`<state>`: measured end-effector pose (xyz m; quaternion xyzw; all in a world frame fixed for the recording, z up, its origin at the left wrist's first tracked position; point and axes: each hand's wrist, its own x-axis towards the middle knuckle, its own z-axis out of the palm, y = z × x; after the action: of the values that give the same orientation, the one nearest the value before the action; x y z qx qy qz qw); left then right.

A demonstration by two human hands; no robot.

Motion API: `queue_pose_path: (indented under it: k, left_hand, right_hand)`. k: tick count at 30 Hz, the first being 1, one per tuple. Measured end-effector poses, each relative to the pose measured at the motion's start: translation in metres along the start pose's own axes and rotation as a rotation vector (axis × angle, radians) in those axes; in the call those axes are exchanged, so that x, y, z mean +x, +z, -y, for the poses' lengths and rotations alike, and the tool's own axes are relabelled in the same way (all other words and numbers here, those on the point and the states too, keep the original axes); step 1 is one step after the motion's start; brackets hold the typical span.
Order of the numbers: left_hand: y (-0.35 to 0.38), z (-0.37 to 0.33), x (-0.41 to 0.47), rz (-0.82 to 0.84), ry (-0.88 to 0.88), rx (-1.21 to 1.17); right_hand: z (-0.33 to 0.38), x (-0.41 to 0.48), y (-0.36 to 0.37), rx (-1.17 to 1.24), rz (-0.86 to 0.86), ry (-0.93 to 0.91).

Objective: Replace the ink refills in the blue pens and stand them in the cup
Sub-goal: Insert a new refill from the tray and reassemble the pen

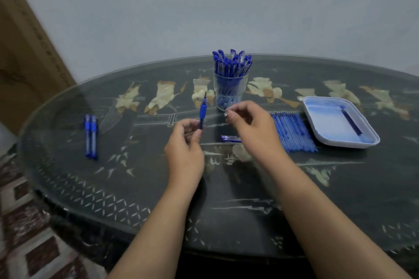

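My left hand (184, 142) grips an uncapped blue pen (202, 111) upright, its tip pointing up and away. To its right my right hand (249, 124) pinches a small silvery piece (226, 114) between thumb and forefinger; the piece is too small to identify. A blue pen cap (230, 138) lies on the table under the right hand. A clear glass cup (229, 91) behind the hands stands full of several capped blue pens. Two capped blue pens (91, 135) lie side by side at the left. A row of blue refills (293, 132) lies at the right.
A white tray (322, 135) at the right holds one dark blue refill (351, 123). The round dark table (136, 188) has a glass top with pale inlaid figures. A pale wall stands behind, and a patterned rug covers the floor at the lower left.
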<state>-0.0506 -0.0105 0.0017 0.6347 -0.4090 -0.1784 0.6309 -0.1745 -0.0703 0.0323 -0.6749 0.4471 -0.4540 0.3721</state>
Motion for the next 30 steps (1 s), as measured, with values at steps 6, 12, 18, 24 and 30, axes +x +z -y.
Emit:
queue_pose_path:
  k: [6, 12, 18, 24, 30]
  left_hand:
    - [0.009, 0.01, 0.004, 0.1, 0.103, 0.088]
    - [0.009, 0.014, 0.006, 0.115, 0.103, 0.093]
    - [0.009, 0.016, 0.006, 0.12, 0.105, 0.084]
    - [0.009, 0.016, 0.006, 0.129, 0.107, 0.072]
    - [0.008, 0.016, 0.005, 0.143, 0.107, 0.059]
  right_hand:
    - [0.038, 0.006, -0.015, 0.309, 0.056, -0.041]
    - [0.041, 0.004, -0.022, 0.199, 0.154, -0.028]
    - [0.042, 0.004, -0.025, 0.178, 0.188, -0.057]
    - [0.037, 0.006, -0.022, 0.01, 0.2, -0.096]
    - [0.034, 0.008, -0.019, -0.239, 0.086, -0.167]
